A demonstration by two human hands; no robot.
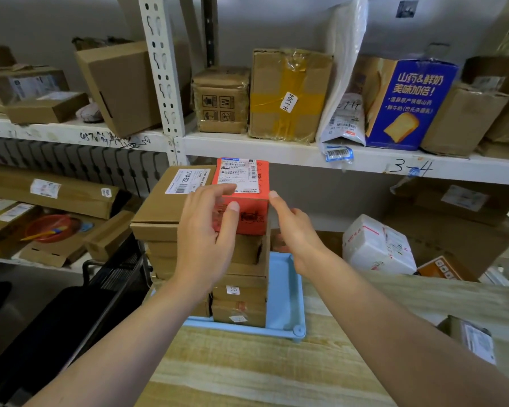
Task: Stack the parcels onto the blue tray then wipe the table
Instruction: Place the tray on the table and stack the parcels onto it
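A blue tray sits at the far edge of the wooden table and carries a tall stack of brown parcels. On top of the stack rest a flat brown box with a white label and, beside it, a red box with a shipping label. My left hand is spread against the red box's front and top left edge, fingers apart and not clasped. My right hand is flat and open at the box's right side, its fingertip at the upper right corner.
One small brown parcel lies at the table's right edge. A white bagged parcel and an orange box sit behind the table. White metal shelves full of boxes stand behind. A black cart is at the left.
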